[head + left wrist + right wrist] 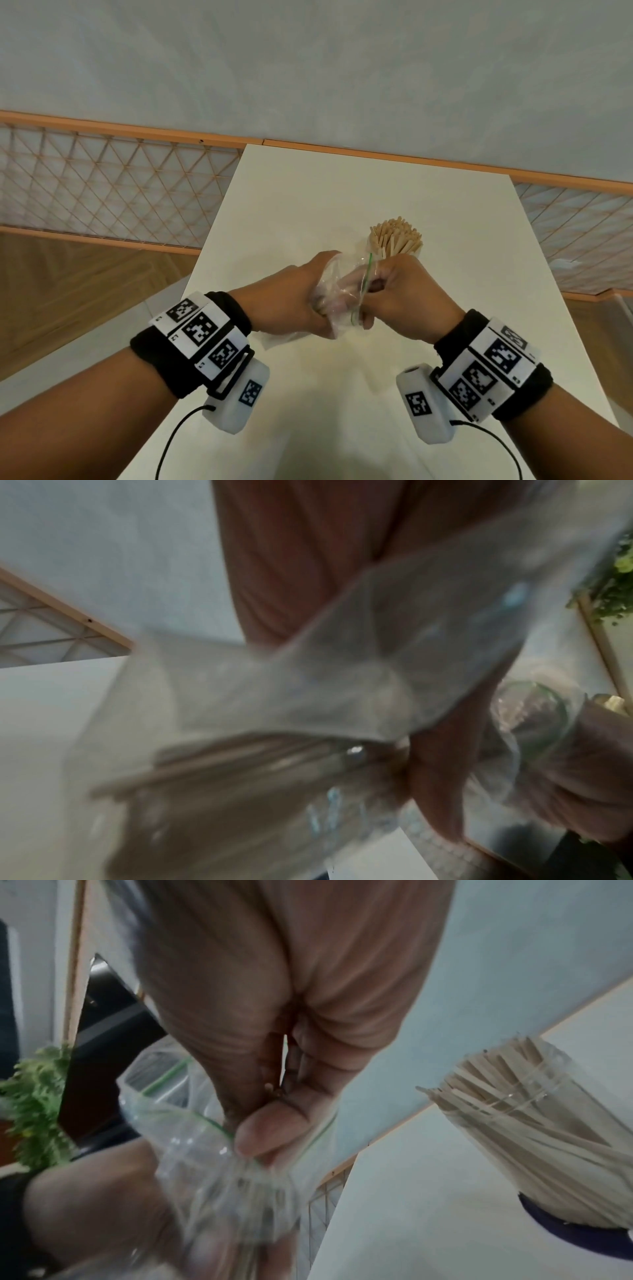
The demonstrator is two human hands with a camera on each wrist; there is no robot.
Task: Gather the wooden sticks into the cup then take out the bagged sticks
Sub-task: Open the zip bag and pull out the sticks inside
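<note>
1. Above the table [308, 192]: smooth, matt, off-white, rectangular, narrowing toward the far wall.
2. Held over its middle: a clear plastic bag [337, 294], thin, glossy and crumpled, with a green zip strip [365, 279] along the mouth.
3. Left hand [291, 303] wrapped round the body of the bag, fingers curled under the film, thumb up along its far side.
4. Right hand [404, 294] closed on the mouth of the bag, thumb and fingers pinching the film at the green strip; seen close in the right wrist view as a thumb tip [270, 1131] pressed onto wrinkled plastic.
5. Inside the bag: flat, pale wooden sticks [240, 761], lying side by side in a bundle, blurred in the left wrist view.
6. Just beyond the hands, standing on the table: a clear cup [534, 1139] with a dark blue base, packed with more thin, pale wooden sticks [395, 236] fanning out above the rim, ends blunt and uneven.
7. On each wrist: a black fabric band carrying white blocks printed with black square patterns, a thin black cable trailing from each.
8. Behind the table: a pale, mottled wall, an orange-brown wooden rail and a diamond lattice panel [113, 185].
9. At the edge of the wrist views: feathery green leaves [37, 1104].
</note>
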